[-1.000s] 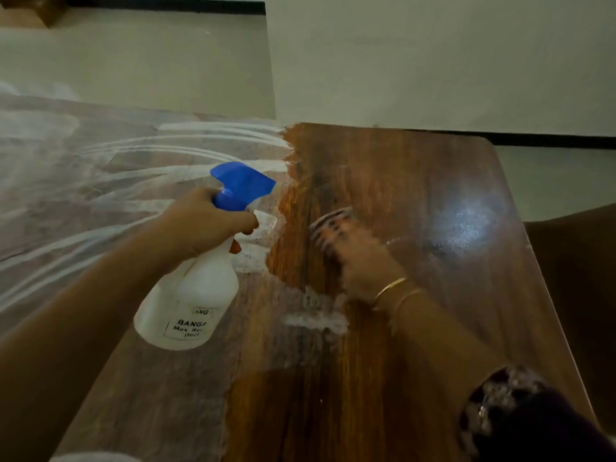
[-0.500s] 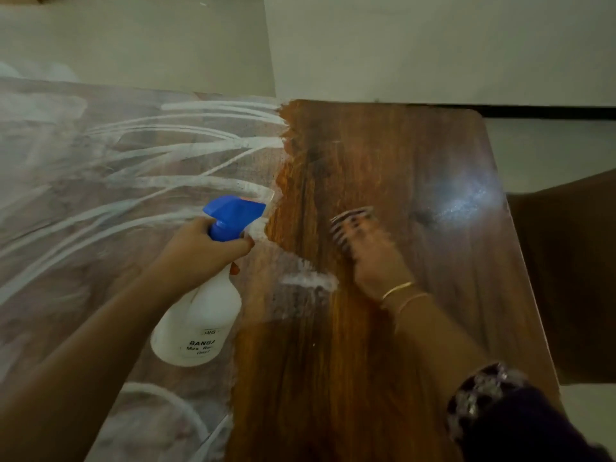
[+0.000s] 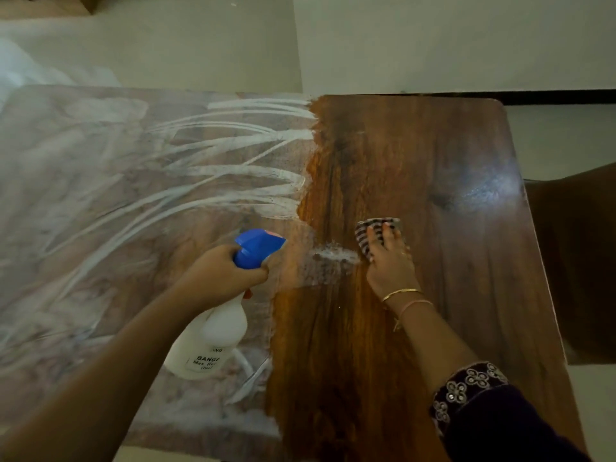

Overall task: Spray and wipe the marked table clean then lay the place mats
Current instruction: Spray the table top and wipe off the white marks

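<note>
As left hand (image 3: 218, 278) grips spray bottle (image 3: 213, 338), right hand (image 3: 390, 265), fingers flat, presses striped cloth (image 3: 364, 235) onto smeared table (image 3: 466, 288).

We've got open table (image 3: 466, 278) right of the cloth (image 3: 373, 231) (beyond it too); leftward, the spray bottle (image 3: 213, 338) blocks us.

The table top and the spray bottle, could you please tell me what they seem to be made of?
The table top looks like wood or wood-look laminate with a glossy finish: brown grain and a bright glare patch. The spray bottle looks like milky white plastic, smooth, with a blue plastic trigger head.
</note>
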Action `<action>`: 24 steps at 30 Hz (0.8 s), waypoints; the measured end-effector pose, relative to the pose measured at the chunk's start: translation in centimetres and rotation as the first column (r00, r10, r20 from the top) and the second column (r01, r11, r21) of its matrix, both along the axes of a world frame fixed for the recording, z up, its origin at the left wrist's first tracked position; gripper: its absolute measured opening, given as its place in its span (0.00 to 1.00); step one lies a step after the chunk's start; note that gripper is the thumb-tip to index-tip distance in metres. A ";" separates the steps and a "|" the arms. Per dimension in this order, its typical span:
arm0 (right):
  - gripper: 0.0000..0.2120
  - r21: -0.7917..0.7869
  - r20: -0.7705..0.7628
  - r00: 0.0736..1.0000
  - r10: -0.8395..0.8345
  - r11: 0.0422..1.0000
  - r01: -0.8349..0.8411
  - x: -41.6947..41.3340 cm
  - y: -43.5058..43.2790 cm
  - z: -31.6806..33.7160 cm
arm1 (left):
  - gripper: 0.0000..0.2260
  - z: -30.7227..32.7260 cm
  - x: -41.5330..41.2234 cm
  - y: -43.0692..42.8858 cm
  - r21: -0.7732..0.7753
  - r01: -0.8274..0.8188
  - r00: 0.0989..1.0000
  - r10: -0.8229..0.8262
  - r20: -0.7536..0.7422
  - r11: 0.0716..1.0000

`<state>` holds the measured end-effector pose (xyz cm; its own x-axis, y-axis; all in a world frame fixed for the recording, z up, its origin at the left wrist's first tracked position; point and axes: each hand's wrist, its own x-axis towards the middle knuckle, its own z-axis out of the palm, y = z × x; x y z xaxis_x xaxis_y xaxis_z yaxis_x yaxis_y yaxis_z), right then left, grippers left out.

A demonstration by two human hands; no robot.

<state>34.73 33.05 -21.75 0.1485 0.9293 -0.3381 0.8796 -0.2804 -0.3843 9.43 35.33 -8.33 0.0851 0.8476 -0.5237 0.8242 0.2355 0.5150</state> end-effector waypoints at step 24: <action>0.34 0.024 0.097 0.993 0.071 0.997 -0.074 -22.6 -1.5 0.7 | 0.06 0.5 -17.6 0.1 0.111 -0.006 0.992 -0.008 0.127 0.994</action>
<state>12.13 31.58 -21.09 0.1106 0.9475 -0.3001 0.9304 -0.2049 -0.3039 -8.13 35.42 -7.80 0.1460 0.8999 -0.4110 0.7508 0.1698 0.6384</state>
